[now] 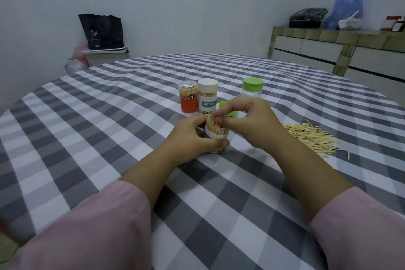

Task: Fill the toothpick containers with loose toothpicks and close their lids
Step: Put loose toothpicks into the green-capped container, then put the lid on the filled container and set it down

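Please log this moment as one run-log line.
left hand: grips open container | right hand: pinches toothpicks | lid: off

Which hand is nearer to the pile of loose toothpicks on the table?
Right. The right hand is just left of the toothpick pile, pinching toothpicks at the open container; the left hand grips that container, farther away.

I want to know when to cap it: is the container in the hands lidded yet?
No: the container is open, toothpicks poking from its mouth.
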